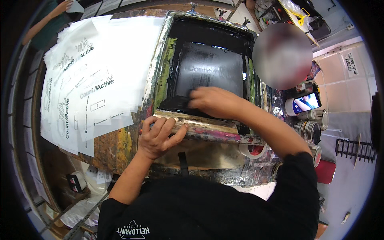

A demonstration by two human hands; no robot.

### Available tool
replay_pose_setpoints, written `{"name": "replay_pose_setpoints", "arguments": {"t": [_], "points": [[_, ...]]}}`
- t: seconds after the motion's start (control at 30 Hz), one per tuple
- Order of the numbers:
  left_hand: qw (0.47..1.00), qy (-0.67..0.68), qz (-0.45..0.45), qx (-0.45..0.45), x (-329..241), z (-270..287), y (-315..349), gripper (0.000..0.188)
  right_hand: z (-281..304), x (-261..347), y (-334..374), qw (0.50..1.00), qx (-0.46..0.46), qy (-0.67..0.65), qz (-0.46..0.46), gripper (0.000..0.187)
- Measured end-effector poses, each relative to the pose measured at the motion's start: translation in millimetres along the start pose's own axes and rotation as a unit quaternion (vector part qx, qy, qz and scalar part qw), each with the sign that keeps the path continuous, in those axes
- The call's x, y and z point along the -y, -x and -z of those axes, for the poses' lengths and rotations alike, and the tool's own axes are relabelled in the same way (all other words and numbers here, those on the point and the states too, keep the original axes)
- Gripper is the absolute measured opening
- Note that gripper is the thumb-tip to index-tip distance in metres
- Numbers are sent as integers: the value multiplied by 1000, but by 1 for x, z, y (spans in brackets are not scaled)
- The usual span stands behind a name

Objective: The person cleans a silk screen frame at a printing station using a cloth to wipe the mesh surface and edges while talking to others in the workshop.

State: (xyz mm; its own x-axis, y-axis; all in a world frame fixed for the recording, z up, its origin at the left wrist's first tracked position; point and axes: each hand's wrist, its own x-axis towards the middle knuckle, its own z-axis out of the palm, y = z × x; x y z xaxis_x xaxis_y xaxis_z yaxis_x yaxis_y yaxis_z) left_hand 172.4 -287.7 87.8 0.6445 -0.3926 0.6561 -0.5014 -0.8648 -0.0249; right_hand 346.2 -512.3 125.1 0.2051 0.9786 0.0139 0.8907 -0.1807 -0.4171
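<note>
A screen-printing frame (pixel 168 60) with black mesh (pixel 212 68) full of black ink lies on a paint-stained table (pixel 120 148). My left hand (pixel 160 136) presses flat on the frame's near wooden edge, fingers spread. My right hand (pixel 212 102) reaches across into the mesh at its lower part, fingers closed down onto the inky surface; whether it grips a tool is hidden.
A fanned stack of white printed sheets (pixel 80 80) covers the table's left. Right of the frame stand several tins (pixel 308 130), a phone with a lit screen (pixel 306 103) and a tape roll (pixel 254 150). Another person's arm (pixel 48 18) shows at top left.
</note>
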Motion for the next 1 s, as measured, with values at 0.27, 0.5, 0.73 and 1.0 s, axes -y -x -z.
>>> {"name": "replay_pose_setpoints", "arguments": {"t": [0.27, 0.5, 0.73, 1.0], "points": [[1000, 2, -1, 0, 1, -2, 3, 36, 5, -5, 6, 998, 52, 4, -20, 16], [1000, 28, -5, -2, -3, 2, -5, 41, 55, 21, 130, 956, 202, 118, -174, 15], [1000, -6, -20, 4, 2, 5, -4, 51, 162, 141, 160, 943, -30, 21, -330, 29], [998, 35, 18, 46, 4, 56, -69, 58, -31, 209, 258, 695, -367, -514, -345, 58]]}}
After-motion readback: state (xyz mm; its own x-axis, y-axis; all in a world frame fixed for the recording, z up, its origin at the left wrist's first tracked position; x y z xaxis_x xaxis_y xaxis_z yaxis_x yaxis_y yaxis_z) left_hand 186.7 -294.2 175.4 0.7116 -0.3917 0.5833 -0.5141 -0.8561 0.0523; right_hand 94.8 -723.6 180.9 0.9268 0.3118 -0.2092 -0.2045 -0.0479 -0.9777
